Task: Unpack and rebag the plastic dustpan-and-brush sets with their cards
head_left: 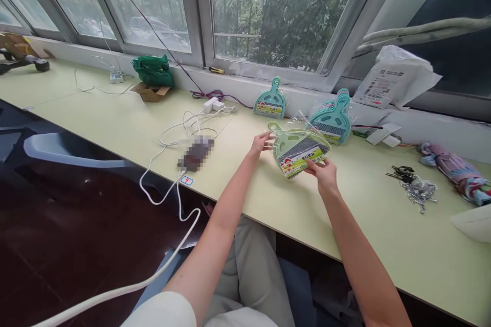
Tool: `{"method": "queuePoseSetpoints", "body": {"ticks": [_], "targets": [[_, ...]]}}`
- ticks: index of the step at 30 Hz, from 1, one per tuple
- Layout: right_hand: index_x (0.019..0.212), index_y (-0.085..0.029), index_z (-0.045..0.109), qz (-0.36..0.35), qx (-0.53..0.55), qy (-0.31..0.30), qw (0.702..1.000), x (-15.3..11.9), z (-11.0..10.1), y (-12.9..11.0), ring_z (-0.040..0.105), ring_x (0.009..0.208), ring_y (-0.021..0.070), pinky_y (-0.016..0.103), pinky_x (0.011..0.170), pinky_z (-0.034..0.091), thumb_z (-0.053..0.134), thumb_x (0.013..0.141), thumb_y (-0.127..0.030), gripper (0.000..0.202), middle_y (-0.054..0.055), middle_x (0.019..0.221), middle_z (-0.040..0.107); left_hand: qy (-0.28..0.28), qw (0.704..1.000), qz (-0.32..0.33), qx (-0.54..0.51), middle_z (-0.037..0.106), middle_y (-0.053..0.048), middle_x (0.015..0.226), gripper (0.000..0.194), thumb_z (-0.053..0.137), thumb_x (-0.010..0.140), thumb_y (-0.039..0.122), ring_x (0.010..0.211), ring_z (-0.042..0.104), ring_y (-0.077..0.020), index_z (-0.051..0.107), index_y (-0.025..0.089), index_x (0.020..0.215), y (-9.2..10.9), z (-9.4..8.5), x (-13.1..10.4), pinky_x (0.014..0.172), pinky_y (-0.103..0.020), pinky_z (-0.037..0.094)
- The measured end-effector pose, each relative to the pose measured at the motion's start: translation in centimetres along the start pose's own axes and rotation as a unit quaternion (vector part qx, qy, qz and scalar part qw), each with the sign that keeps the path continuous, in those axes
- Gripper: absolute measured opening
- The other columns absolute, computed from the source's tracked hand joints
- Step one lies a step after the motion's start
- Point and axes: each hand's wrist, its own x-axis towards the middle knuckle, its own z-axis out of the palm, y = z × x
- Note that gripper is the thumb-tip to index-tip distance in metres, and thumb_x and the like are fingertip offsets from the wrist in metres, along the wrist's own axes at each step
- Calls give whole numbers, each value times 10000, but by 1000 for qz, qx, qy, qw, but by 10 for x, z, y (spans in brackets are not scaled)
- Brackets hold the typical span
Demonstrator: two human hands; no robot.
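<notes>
Between my hands, a light green dustpan and brush set (295, 147) in a clear wrapper is held tilted above the table, its yellow label facing me. My left hand (262, 144) grips it at the left, close to the handle, with the fingers partly behind it. At the lower right corner my right hand (324, 173) pinches it, thumb on the label. Behind it a teal dustpan set (270, 102) leans upright on the window ledge. To its right stands a stack of several teal dustpan sets (333, 118), also wrapped.
White cables and a power adapter (211, 105) lie left of my hands, with a blurred phone (196, 154) near the front edge. Keys (413, 184) and a folded umbrella (456, 168) are at the right. A white plastic bag (395, 79) and a green bag (153, 70) are farther back.
</notes>
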Motion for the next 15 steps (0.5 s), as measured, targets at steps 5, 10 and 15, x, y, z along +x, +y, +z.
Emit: {"method": "queuePoseSetpoints", "body": {"ticks": [5,10,15], "targets": [[889,-146,621,19,-50,-62,997,4,-16,-7,684,669,182,284,569,613,915,381,-397,638,52,771,712,23,990,127,61,594,-97,1274,619,675,756,441,1168,542,-209,520,225,1316,21,-11,-8,956,-305,408],[945,-134,653,60,-127,-129,982,6,-24,-8,688,681,204,301,556,605,897,453,-380,602,78,796,724,-124,967,33,220,716,-93,814,452,701,702,498,830,645,-207,728,123,954,22,-13,-12,744,-282,472],[922,-130,659,90,-117,-84,986,19,-39,-1,683,693,201,272,540,603,896,473,-292,533,89,837,717,-72,991,16,109,713,-116,803,330,606,807,408,685,635,-145,702,93,780,13,-28,0,669,-251,477]]}}
